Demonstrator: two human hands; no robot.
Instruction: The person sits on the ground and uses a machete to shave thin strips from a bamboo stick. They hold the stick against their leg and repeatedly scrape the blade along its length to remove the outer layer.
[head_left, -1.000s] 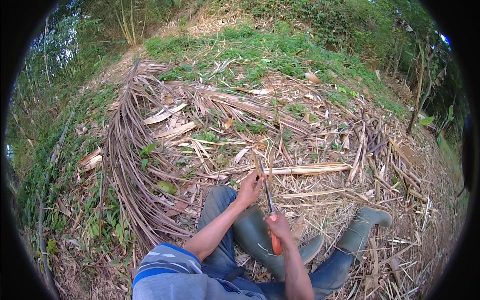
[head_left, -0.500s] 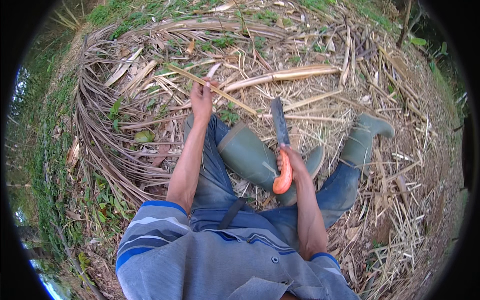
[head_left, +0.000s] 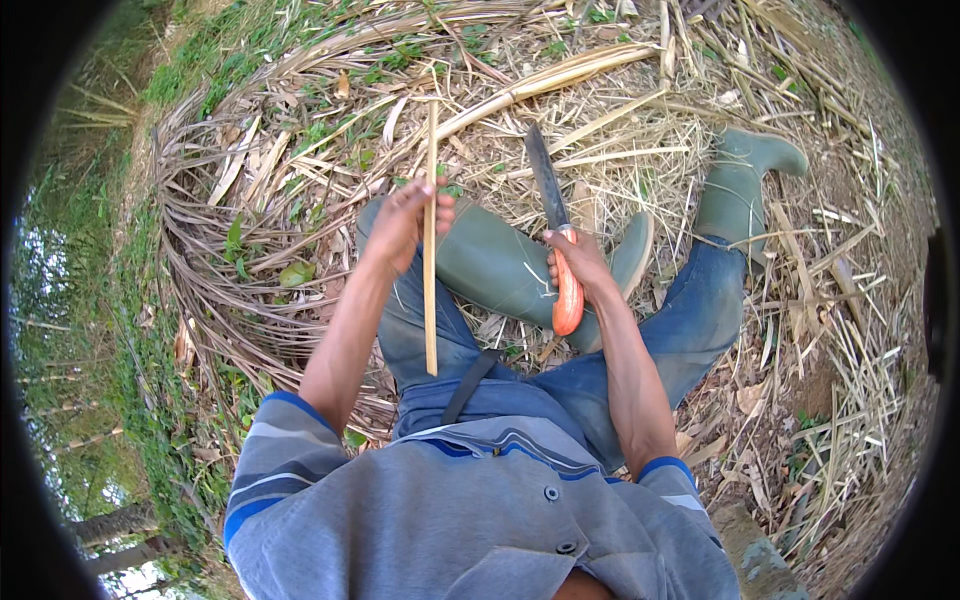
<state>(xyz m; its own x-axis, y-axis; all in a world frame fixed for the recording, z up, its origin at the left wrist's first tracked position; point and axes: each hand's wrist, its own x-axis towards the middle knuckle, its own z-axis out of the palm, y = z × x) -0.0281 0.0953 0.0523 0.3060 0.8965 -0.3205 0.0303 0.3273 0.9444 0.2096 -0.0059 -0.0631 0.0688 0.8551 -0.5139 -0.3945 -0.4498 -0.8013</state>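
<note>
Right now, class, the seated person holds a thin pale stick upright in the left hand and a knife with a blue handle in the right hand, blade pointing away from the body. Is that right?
Not quite. The knife in the right hand has an orange handle, not blue, as the head view shows. The rest stands: the left hand holds the thin pale stick upright, and the blade points away from the body.

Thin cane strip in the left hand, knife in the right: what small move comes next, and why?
Probably bring the knife blade across to the cane strip. The left hand holds the strip upright in front of the body, the right hand has its grip on the orange handle, blade pointing away, and the two are apart.
</note>
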